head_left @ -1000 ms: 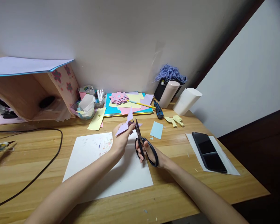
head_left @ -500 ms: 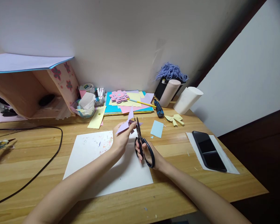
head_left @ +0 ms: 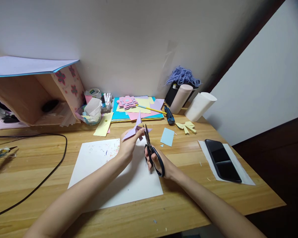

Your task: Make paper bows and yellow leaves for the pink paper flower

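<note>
My left hand (head_left: 128,147) pinches a lilac paper cut-out (head_left: 134,130) and holds it up above a white sheet (head_left: 99,165) on the wooden desk. My right hand (head_left: 161,163) has its fingers through the black handles of a pair of scissors (head_left: 151,153). The blades point up and away, and their tips meet the lilac paper's right edge. A light blue paper rectangle (head_left: 167,137) lies on the desk just right of the scissors.
A stack of coloured paper with a pink paper flower (head_left: 126,102) lies at the back. Nearby are a utility knife (head_left: 169,116), a yellow paper bow (head_left: 186,127), two white rolls (head_left: 198,105), a phone (head_left: 222,160) on a white sheet, and a black cable (head_left: 52,165) at left.
The scissor handles have drawn closer together against the lilac paper. Both hands stay in nearly the same place; the view shifted slightly.
</note>
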{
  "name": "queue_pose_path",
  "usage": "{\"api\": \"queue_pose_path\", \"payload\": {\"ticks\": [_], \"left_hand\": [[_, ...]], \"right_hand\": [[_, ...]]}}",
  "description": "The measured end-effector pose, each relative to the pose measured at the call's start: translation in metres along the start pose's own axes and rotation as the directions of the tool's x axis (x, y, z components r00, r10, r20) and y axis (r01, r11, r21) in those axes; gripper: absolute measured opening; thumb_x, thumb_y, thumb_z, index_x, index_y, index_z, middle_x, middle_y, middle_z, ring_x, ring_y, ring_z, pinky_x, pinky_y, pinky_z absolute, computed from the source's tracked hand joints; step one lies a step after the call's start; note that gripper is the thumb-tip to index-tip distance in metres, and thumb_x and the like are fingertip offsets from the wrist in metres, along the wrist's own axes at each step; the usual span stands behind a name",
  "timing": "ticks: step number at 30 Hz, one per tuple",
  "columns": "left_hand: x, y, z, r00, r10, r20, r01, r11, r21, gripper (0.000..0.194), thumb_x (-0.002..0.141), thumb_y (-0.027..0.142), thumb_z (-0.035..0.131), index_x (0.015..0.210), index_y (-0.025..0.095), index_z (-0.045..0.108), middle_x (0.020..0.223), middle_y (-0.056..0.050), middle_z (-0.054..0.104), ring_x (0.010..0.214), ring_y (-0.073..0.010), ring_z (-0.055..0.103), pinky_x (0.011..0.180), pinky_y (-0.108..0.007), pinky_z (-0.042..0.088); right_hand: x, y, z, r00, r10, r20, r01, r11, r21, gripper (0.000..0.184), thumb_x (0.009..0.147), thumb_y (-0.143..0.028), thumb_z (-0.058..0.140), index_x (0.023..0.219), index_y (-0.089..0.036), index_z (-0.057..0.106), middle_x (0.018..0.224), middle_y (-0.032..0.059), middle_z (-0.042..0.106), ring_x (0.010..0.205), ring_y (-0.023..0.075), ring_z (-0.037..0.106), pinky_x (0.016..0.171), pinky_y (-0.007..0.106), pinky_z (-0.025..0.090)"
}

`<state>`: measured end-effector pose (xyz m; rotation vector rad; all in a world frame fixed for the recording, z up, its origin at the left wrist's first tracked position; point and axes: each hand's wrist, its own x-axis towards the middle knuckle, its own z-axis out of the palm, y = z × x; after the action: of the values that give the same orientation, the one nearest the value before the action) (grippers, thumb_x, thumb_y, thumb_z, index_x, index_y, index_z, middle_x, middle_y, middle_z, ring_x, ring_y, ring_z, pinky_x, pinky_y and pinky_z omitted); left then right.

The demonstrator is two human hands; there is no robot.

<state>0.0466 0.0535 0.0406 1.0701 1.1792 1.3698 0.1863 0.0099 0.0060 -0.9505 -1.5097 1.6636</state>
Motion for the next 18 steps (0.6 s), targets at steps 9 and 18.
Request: {"api": "queue_pose_path", "payload": {"ticks": [9,18], "left_hand": [[0.02,0.011,-0.046,0.434,0.86,0.268,-0.847,0.289,0.446,0.006,0.079,0.023,0.06,0.077,0.025,0.066,0.097,0.0,0.068,0.088,-0.016,0.064,0.102,-0.043,0.035],[0.006,-0.006,-0.045,-0.083,0.708,0.702,-0.952,-0.264,0.153,0.024,0.076,0.016,0.065,0.098,0.025,0.065,0.101,0.002,0.07,0.093,-0.0121,0.065,0.106,-0.029,0.034]], "right_hand": [[0.016,-0.009,-0.005,0.991,0.121,-0.064,-0.085,0.913,0.399,0.063,0.061,-0.08,0.046,0.071,-0.018,0.045,0.056,-0.002,0.052,0.04,0.0098,0.049,0.043,0.028,0.05],[0.02,-0.011,-0.027,0.989,0.096,-0.108,-0.039,0.898,0.437,0.033,0.059,-0.029,0.077,0.071,-0.018,0.049,0.062,-0.0033,0.058,0.057,0.0128,0.061,0.055,0.025,0.051]]}}
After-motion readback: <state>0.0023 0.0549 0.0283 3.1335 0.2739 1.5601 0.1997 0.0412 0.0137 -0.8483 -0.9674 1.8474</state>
